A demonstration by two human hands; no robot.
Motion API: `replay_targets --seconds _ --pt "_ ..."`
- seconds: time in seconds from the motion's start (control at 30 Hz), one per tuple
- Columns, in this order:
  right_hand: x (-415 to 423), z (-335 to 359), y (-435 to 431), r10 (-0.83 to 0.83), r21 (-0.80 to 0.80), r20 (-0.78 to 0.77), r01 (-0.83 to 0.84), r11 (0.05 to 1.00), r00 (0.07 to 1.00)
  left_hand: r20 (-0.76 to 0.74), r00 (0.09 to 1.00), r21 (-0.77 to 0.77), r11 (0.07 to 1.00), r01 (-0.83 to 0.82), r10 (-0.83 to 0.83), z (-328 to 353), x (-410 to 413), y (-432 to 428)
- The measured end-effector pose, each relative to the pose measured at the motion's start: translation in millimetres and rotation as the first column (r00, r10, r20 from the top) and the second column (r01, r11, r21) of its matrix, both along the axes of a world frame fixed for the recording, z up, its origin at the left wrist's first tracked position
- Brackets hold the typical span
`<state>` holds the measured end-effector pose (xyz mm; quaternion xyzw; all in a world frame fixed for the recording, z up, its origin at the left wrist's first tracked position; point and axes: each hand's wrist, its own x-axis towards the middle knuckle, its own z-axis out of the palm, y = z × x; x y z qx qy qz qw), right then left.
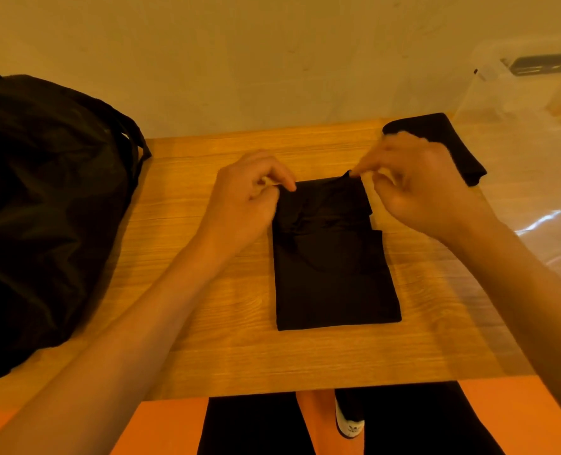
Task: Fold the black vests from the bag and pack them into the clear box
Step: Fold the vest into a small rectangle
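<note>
1. The black vest [335, 267], partly folded, lay on the bench [206, 323], its long axis running away from the person.
2. The left hand [243, 205] and right hand [426, 192] each pinched a far corner between curled fingers [282, 178]; the near hem, toward the body, was probably the fold's target.
3. The bag [42, 198] stood left; a folded vest [443, 139] and the clear box [535, 133] lay right, neither obstructing.

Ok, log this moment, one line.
folding vest | left hand pinches far-left corner | right hand pinches far-right corner | folded vest by clear box
</note>
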<state>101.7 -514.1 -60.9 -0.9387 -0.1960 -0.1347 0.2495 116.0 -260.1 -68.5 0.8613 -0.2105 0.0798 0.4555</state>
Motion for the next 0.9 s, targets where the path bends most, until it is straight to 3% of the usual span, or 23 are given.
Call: replay_targets --seconds 0.07,0.13,0.23,0.4,0.5,0.6,0.67,0.73,0.8,0.9 --pt "17 -5 16 -0.054 -0.041 -0.035 0.053 0.998 0.998 -0.014 1.000 0.235 0.972 -0.014 0.018 2 3 -22" --pt "24 -15 26 -0.038 -0.149 -0.161 0.014 0.989 0.986 -0.136 0.990 0.528 0.842 0.112 -0.047 -5 2 -37" --pt "14 -21 20 -0.064 -0.208 -0.223 0.017 0.978 0.973 -0.183 0.978 0.714 0.670 0.204 -0.103 -21 -1 -35" --pt "-17 -30 1 -0.081 -0.260 -0.159 0.037 0.965 0.984 -0.194 0.972 0.719 0.654 0.234 -0.135 -30 -3 -18" --pt "-27 -33 -5 -0.072 -0.283 -0.152 0.026 0.959 0.986 -0.236 0.959 0.630 0.726 0.275 -0.158 -25 -2 -12" --pt "-32 -21 -1 -0.137 -0.137 -0.161 0.115 0.984 0.977 -0.215 0.965 0.535 0.808 0.248 -0.154 -17 2 -12" --pt "-24 -15 8 -0.154 -0.063 -0.094 0.148 0.987 0.984 -0.150 0.973 0.578 0.783 0.228 -0.173 -13 6 -20" --pt "-10 -18 16 -0.086 -0.107 -0.068 0.078 0.991 0.994 -0.148 0.968 0.641 0.726 0.249 -0.202 -13 9 -29" --pt "0 -25 18 -0.013 -0.175 -0.139 -0.011 0.984 0.990 -0.156 0.960 0.687 0.673 0.274 -0.231 -17 8 -33" --pt "-3 -31 13 -0.016 -0.153 -0.184 -0.013 0.988 0.983 -0.181 0.950 0.707 0.638 0.307 -0.256 -23 6 -29"
